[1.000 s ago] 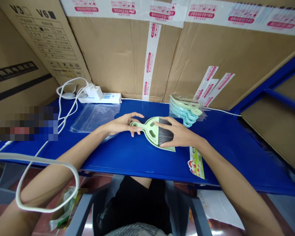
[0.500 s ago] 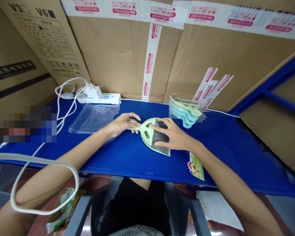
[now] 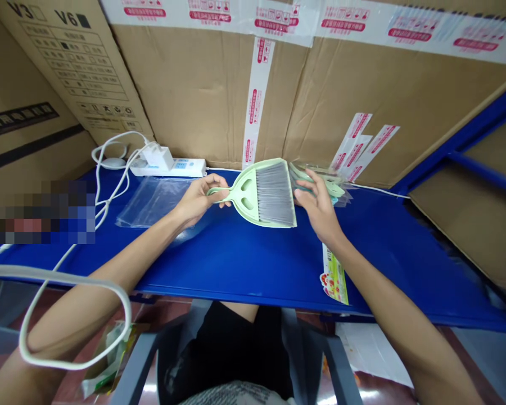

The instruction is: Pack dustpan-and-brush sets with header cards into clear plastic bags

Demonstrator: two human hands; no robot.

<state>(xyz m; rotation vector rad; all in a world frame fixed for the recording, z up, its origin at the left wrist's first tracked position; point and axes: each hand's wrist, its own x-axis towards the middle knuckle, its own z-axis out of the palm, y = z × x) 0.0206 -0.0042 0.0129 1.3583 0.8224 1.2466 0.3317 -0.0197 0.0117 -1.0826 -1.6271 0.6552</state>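
Note:
My left hand (image 3: 203, 198) is closed round the handle end of a light green dustpan (image 3: 245, 212) and the small brush (image 3: 275, 194) nested in it. The brush has grey bristles facing up and two oval holes in its green head. Both are lifted off the blue table, bristle end to the right. My right hand (image 3: 319, 207) is just right of the dustpan's wide edge, fingers apart, holding nothing. Behind it, partly hidden, lie more green and blue handled pieces (image 3: 332, 185) in clear plastic.
Clear plastic bags (image 3: 152, 202) lie at the left, before a white power strip (image 3: 189, 167) with plugged cables. A colourful printed card (image 3: 334, 277) is near the front edge of the blue table (image 3: 244, 267). A large cardboard box (image 3: 194, 95) stands behind. A white cable loop (image 3: 124, 315) hangs front left.
The dustpan and brush have been raised and tilted up by my left hand. My right hand has let go of the bristles and moved off to the right.

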